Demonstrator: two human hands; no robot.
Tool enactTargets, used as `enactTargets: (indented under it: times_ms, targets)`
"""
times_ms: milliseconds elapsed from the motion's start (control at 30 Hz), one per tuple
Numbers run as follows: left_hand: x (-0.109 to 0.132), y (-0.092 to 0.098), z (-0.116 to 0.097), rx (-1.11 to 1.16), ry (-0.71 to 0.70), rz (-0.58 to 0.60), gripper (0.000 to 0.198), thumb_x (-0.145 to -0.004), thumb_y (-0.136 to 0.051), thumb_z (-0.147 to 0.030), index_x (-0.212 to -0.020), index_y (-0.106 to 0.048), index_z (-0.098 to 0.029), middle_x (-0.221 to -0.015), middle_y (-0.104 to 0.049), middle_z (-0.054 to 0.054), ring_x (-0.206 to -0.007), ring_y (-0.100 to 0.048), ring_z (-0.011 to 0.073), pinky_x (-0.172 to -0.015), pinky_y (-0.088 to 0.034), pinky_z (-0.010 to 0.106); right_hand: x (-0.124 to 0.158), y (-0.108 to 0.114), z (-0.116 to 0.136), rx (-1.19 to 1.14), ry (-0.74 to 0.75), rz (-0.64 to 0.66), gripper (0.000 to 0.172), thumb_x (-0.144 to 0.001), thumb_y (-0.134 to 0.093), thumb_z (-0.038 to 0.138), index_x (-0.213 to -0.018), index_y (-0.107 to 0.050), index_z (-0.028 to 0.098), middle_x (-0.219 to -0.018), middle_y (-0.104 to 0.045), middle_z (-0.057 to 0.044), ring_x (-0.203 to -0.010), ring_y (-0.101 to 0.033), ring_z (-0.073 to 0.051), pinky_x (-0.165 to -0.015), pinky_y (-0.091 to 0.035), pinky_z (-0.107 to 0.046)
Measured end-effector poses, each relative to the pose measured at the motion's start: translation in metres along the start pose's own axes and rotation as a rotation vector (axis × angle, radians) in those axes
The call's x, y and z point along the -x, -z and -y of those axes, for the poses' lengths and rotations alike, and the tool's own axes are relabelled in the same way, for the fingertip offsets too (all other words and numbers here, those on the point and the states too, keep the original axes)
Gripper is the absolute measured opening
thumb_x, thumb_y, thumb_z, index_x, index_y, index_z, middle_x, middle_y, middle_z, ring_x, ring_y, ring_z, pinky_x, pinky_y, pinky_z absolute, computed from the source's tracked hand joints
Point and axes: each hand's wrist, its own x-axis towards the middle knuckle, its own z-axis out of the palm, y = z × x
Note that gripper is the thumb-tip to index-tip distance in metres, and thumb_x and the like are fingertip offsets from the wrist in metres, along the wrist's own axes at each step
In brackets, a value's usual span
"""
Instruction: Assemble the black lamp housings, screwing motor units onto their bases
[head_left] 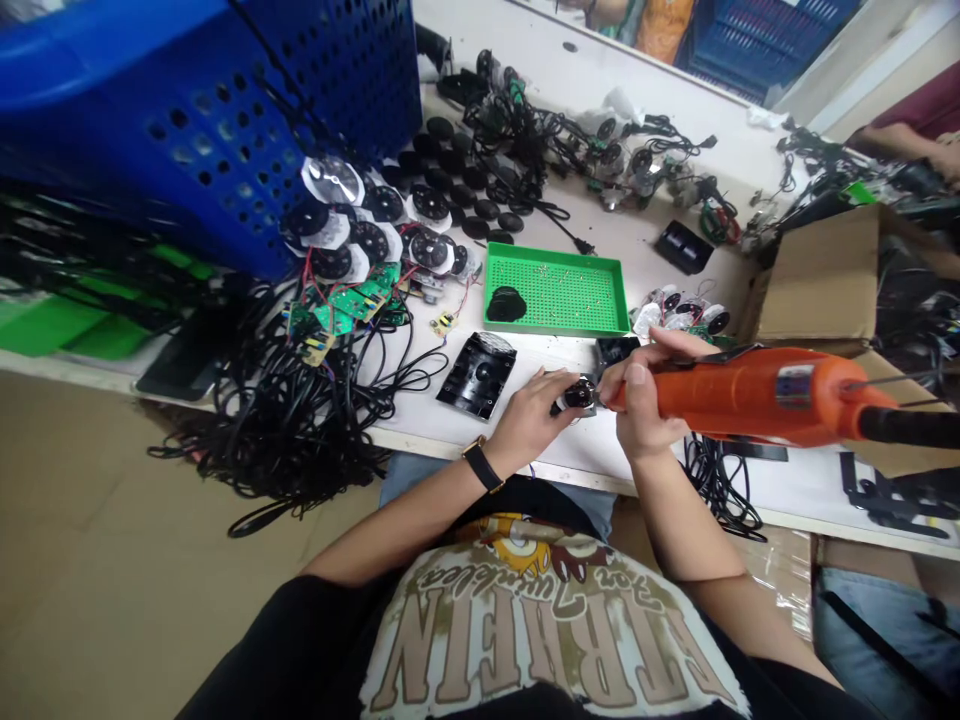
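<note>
My left hand (529,420) grips a small black round part (579,394) at the table's front edge. My right hand (637,390) is wrapped around the body of an orange electric screwdriver (757,395), which lies nearly level and points left at the part. My fingers hide the screwdriver's tip, so I cannot tell if it touches the part. A black moulded plate (477,374) lies just left of my left hand. Behind my hands stands a green perforated tray (555,290).
A blue perforated crate (210,120) looms at the left. Green circuit boards (352,300), round black speaker-like parts and tangled black cables (300,400) cover the table. An open cardboard box (817,280) stands at the right. A co-worker's arm (911,140) shows at the top right.
</note>
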Motion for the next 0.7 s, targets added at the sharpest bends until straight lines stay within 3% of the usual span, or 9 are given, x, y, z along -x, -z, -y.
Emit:
enactTargets:
  times_ms: [200, 333, 467, 600, 700]
  targets:
    - [-0.002, 0.000, -0.004, -0.019, 0.029, 0.000, 0.043, -0.087, -0.083, -0.018, -0.127, -0.068, -0.021, -0.129, -0.076, 0.009, -0.124, -0.071, 0.0261, -0.122, -0.047, 0.052, -0.005, -0.005, 0.007, -0.156, 0.044, -0.074, 0.023, -0.095, -0.071, 0.042, -0.102, -0.059, 0.024, -0.076, -0.055, 0.005, -0.046, -0.055, -0.009, -0.051, -0.054, -0.026]
    - [-0.006, 0.003, -0.013, -0.036, 0.015, -0.005, 0.048, -0.084, -0.085, -0.016, -0.128, -0.066, -0.021, -0.131, -0.074, 0.011, -0.127, -0.069, 0.0284, -0.114, -0.053, 0.052, -0.013, -0.006, 0.015, -0.114, 0.121, -0.175, 0.037, -0.094, -0.071, 0.044, -0.125, -0.061, 0.027, -0.085, -0.061, 0.002, -0.043, -0.055, -0.009, -0.046, -0.055, -0.026]
    - [-0.011, 0.013, -0.026, -0.050, -0.005, -0.022, 0.048, -0.079, -0.089, -0.019, -0.122, -0.067, -0.020, -0.129, -0.074, 0.011, -0.126, -0.067, 0.0313, -0.113, -0.051, 0.056, -0.018, -0.008, 0.025, -0.128, 0.194, -0.246, 0.042, -0.095, -0.066, 0.039, -0.135, -0.059, 0.028, -0.081, -0.061, 0.001, -0.041, -0.052, -0.009, -0.046, -0.055, -0.028]
    - [-0.022, 0.026, -0.033, 0.078, 0.057, 0.001, 0.046, -0.077, -0.088, -0.014, -0.117, -0.067, -0.021, -0.110, -0.076, 0.006, -0.103, -0.071, 0.0248, -0.094, -0.057, 0.042, -0.025, -0.013, 0.029, -0.106, 0.271, -0.291, 0.047, -0.096, -0.058, 0.040, -0.143, -0.055, 0.030, -0.095, -0.065, -0.004, -0.040, -0.047, -0.007, -0.043, -0.051, -0.027]
    - [-0.036, 0.035, -0.030, 0.216, 0.127, 0.085, 0.046, -0.077, -0.085, -0.009, -0.117, -0.064, -0.019, -0.101, -0.075, 0.004, -0.092, -0.072, 0.0194, -0.088, -0.057, 0.035, -0.033, -0.019, 0.030, -0.119, 0.300, -0.347, 0.054, -0.096, -0.054, 0.037, -0.149, -0.047, 0.032, -0.107, -0.065, -0.006, -0.041, -0.047, -0.006, -0.041, -0.048, -0.026]
